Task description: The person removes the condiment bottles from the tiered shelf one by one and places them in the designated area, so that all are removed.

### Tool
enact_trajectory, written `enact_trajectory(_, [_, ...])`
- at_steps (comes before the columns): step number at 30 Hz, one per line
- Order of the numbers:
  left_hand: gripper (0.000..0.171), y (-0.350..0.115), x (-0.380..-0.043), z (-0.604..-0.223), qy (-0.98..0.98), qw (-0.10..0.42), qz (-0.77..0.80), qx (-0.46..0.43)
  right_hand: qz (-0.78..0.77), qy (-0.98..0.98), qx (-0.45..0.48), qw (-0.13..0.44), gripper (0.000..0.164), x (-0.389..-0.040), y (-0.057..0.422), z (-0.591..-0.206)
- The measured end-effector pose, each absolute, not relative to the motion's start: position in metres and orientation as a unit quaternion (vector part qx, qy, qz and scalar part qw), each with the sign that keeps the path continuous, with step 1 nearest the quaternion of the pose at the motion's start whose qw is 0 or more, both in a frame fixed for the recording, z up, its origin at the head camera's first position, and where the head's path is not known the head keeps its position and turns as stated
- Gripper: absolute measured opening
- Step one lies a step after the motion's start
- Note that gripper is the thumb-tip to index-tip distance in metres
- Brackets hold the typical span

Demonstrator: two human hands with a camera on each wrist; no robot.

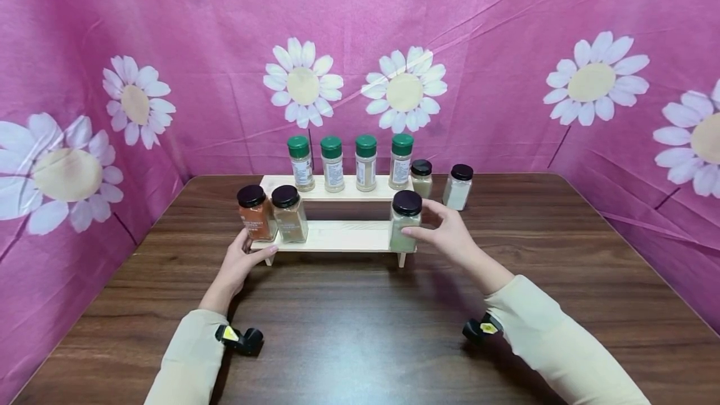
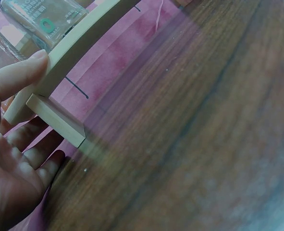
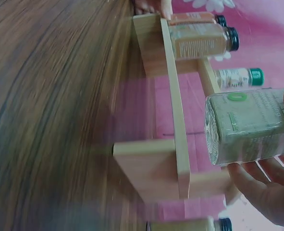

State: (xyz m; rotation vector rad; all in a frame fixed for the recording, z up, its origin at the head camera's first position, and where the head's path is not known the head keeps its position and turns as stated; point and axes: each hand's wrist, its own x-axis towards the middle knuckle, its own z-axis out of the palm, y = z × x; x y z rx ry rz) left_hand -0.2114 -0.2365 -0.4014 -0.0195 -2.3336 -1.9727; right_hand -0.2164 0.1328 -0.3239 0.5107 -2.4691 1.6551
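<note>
My left hand grips the left end of the two-tier wooden spice rack; in the left wrist view its thumb lies on the lower shelf edge, fingers around the end near a leg. My right hand holds a black-capped spice jar with pale green contents between thumb and fingers. In the right wrist view that jar's base hangs slightly off the lower shelf's right end. An orange-red spice jar and a brown spice jar stand on the lower shelf's left.
Several green-capped shakers line the top shelf. Right of the rack, two black-capped jars, one beige and one white, stand on the dark wooden table. A pink daisy-print cloth hangs behind and at the sides.
</note>
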Motion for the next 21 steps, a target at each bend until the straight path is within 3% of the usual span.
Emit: enact_trajectory(21, [0.064,-0.235,-0.21,-0.4,-0.761,0.042,-0.647,-0.002,0.567,-0.806,0.109,0.127,0.045,-0.213,0.197,-0.329])
